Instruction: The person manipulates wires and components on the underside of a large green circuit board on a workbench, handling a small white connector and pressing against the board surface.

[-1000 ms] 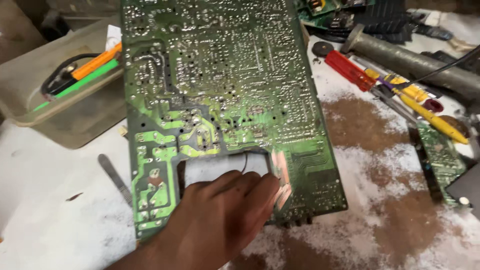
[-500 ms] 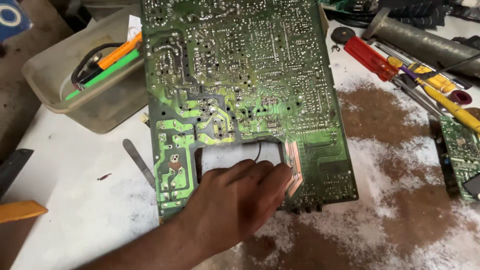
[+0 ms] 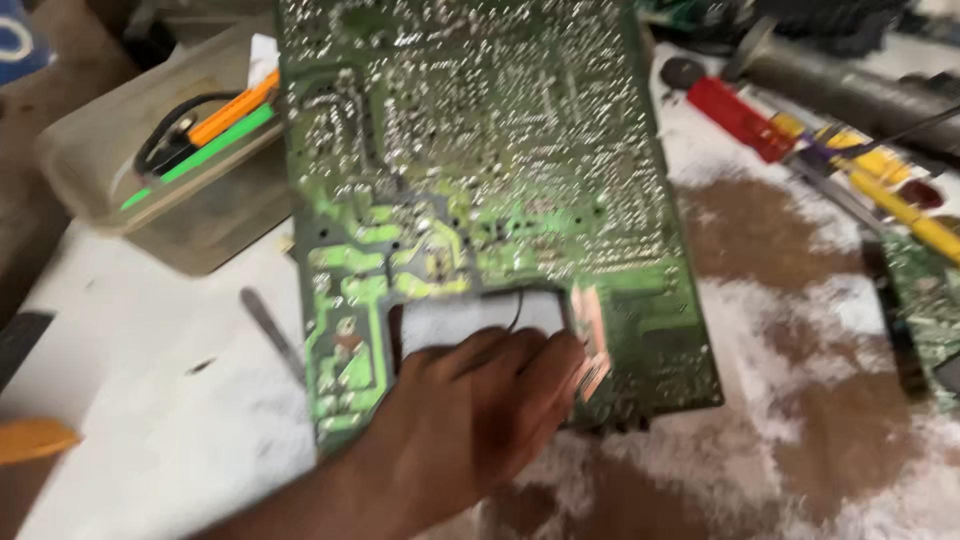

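A large green circuit board (image 3: 480,180) lies solder side up on the white table, reaching from the top edge down to the middle. Its near edge has a rectangular cut-out (image 3: 480,315) with a thin black wire across it. My left hand (image 3: 470,420) comes in from the lower left. Its fingers curl over the board's near edge at the cut-out and grip it. A copper-coloured patch (image 3: 592,335) shows just right of my fingertips. My right hand is out of view. The picture is motion-blurred.
A translucent plastic tub (image 3: 110,200) with orange and green tools stands at the left. A flat metal strip (image 3: 270,330) lies beside the board. At the right are a red-handled screwdriver (image 3: 740,115), yellow-handled tools (image 3: 900,215), a grey cylinder (image 3: 850,85) and a smaller circuit board (image 3: 925,300).
The view has swung left, so the board and tools sit further right in the frame and more of the tub shows. My left hand stays on the board's near edge.
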